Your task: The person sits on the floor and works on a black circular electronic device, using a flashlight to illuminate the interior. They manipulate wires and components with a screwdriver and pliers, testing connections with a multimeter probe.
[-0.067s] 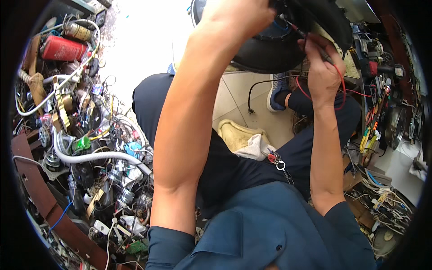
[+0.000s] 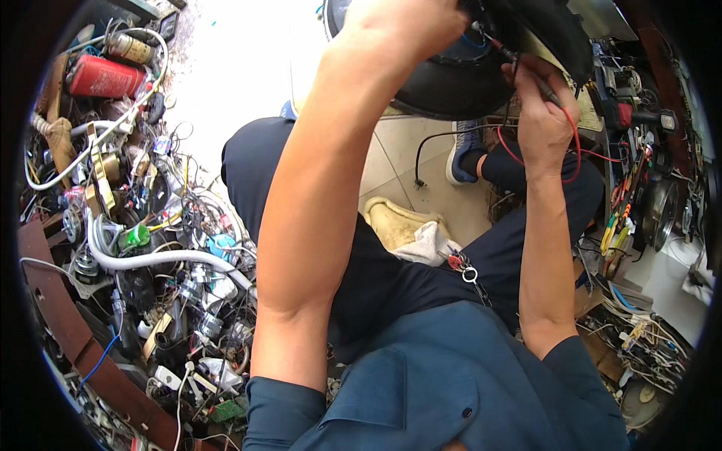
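At the top, a black, rounded appliance stands tilted, with a hollow dark inside and a bit of blue wire. My left hand reaches over its upper part; the fingertips are out of sight against the black part. My right hand is closed around a slim test probe, from which a red lead loops down. A second dark, reddish probe slants from the right fingers towards the appliance's inside. Below the appliance hangs a black cord with a plug at its end.
Wires, motors and hoses pile up at the left around a red cylinder. A cream-coloured cushion-like thing with a white cloth lies between my legs. Tools and cables crowd the right side. Keys hang at my waist.
Both my hands have shifted very slightly to the right. The right hand keeps hold of the probe.
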`<state>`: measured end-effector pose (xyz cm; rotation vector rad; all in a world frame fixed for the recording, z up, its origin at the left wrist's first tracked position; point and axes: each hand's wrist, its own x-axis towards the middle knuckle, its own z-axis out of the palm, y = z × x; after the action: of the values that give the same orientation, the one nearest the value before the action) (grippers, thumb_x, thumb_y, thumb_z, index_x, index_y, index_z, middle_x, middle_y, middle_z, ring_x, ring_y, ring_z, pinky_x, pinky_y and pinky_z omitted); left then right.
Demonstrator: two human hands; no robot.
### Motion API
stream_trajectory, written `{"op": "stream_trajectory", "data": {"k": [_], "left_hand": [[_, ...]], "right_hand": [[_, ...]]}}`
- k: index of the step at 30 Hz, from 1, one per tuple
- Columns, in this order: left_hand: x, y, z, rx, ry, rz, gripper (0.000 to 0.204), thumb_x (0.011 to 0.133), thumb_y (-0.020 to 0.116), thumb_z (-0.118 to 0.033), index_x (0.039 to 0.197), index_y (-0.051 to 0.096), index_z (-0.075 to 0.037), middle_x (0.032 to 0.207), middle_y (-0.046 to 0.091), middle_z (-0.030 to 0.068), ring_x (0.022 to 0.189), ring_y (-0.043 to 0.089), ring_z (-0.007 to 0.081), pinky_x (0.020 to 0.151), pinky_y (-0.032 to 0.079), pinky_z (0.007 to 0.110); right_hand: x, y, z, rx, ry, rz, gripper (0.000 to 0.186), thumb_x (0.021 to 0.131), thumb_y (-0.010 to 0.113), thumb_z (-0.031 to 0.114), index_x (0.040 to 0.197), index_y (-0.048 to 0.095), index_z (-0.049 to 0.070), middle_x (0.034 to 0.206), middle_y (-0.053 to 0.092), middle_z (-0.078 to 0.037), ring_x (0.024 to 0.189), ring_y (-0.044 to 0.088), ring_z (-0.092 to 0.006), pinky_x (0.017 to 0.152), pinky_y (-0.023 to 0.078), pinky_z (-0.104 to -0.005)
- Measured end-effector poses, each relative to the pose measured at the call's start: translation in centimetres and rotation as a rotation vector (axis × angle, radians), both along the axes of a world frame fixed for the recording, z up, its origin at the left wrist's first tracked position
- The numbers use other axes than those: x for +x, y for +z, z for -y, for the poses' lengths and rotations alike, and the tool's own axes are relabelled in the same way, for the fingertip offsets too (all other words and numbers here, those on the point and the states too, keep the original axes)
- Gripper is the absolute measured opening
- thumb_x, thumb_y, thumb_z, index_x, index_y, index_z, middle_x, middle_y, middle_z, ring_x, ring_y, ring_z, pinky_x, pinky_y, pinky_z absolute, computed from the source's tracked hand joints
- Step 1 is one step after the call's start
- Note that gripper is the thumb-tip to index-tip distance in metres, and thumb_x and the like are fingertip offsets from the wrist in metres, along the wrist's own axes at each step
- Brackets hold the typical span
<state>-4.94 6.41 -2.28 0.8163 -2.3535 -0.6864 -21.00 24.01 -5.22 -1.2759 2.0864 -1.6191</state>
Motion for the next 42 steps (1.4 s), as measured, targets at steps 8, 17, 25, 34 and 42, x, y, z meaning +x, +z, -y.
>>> {"op": "stream_trajectory", "data": {"k": [8, 17, 25, 34, 42], "left_hand": [[0.0, 0.0, 0.2, 0.053, -0.001, 0.026, 0.027, 0.086, 0.072, -0.018, 0.096, 0.070, 0.007, 0.089, 0.070, 0.0307, 0.086, 0.070, 0.0475, 0.079, 0.056, 0.051], [-0.4, 0.2, 0.3, 0.086, -0.010, 0.028, 0.027, 0.086, 0.072, -0.017, 0.097, 0.070, 0.007, 0.090, 0.070, 0.0304, 0.086, 0.070, 0.0472, 0.079, 0.056, 0.051], [-0.3, 0.2, 0.3, 0.096, -0.012, 0.024, 0.027, 0.086, 0.072, -0.017, 0.098, 0.070, 0.007, 0.090, 0.071, 0.0301, 0.086, 0.070, 0.0470, 0.079, 0.056, 0.051], [-0.2, 0.1, 0.3, 0.108, -0.016, 0.026, 0.027, 0.086, 0.072, -0.017, 0.099, 0.070, 0.007, 0.090, 0.071, 0.0298, 0.087, 0.071, 0.0467, 0.079, 0.056, 0.051], [-0.2, 0.2, 0.3, 0.115, -0.013, 0.032, 0.027, 0.087, 0.072, -0.017, 0.099, 0.070, 0.006, 0.091, 0.071, 0.0295, 0.087, 0.071, 0.0464, 0.079, 0.056, 0.051]], "right_hand": [[0.6, -0.9, 0.4, -0.076, 0.031, 0.052, 0.017, 0.103, 0.068, 0.002, 0.117, 0.072, -0.005, 0.106, 0.078, -0.012, 0.096, 0.077, -0.0173, 0.086, 0.059, -0.0276], [1.4, -1.3, 0.6, -0.128, 0.013, 0.086, 0.021, 0.103, 0.069, 0.003, 0.123, 0.073, -0.002, 0.112, 0.078, -0.011, 0.098, 0.075, -0.0159, 0.089, 0.058, -0.0263], [0.5, -2.3, 1.6, -0.123, 0.035, 0.038, 0.022, 0.104, 0.070, 0.006, 0.124, 0.074, -0.001, 0.109, 0.079, -0.008, 0.102, 0.074, -0.0144, 0.091, 0.054, -0.0258], [0.7, -2.4, 2.6, -0.082, -0.010, -0.035, 0.021, 0.105, 0.068, 0.009, 0.124, 0.075, 0.001, 0.108, 0.079, -0.008, 0.099, 0.073, -0.0125, 0.086, 0.055, -0.0252], [1.6, -1.7, 1.6, -0.204, -0.014, 0.160, 0.023, 0.105, 0.069, 0.008, 0.126, 0.073, -0.001, 0.116, 0.076, -0.008, 0.100, 0.074, -0.0156, 0.080, 0.057, -0.0262]]}}
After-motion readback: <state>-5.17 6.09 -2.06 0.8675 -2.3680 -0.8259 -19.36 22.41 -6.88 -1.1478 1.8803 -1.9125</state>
